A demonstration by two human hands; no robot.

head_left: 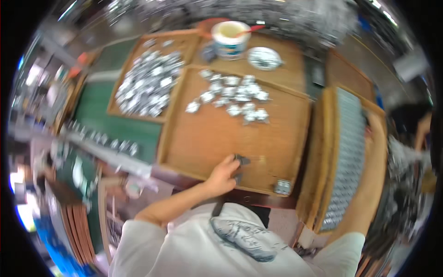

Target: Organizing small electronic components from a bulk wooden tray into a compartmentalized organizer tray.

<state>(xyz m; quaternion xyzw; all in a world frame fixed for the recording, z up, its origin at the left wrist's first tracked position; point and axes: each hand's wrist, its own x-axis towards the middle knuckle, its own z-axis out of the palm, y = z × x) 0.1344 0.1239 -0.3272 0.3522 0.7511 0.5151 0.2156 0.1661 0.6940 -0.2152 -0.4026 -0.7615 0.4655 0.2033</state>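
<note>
My left hand [223, 176] is over the near edge of a shallow wooden tray [207, 143], its fingers bent around a small dark grey metal part [242, 160]. A second dark bit shows by its thumb side, too blurred to tell. My right arm reaches along a long wooden tray of neatly packed grey metal parts [348, 147]. At that tray's far right edge is my right hand [374, 123]; its fingers are smeared and partly hidden. One square silver part [282, 186] lies in the near right corner of the middle tray. Several shiny metal parts [235, 92] are scattered toward its back.
A second wooden tray heaped with silver parts [150, 83] stands at the back left on a green surface [99, 104]. Behind the middle tray are a white bucket [230, 44] with a red-handled tool and a pale bowl [264, 58]. A metal rail [110, 159] runs along the left.
</note>
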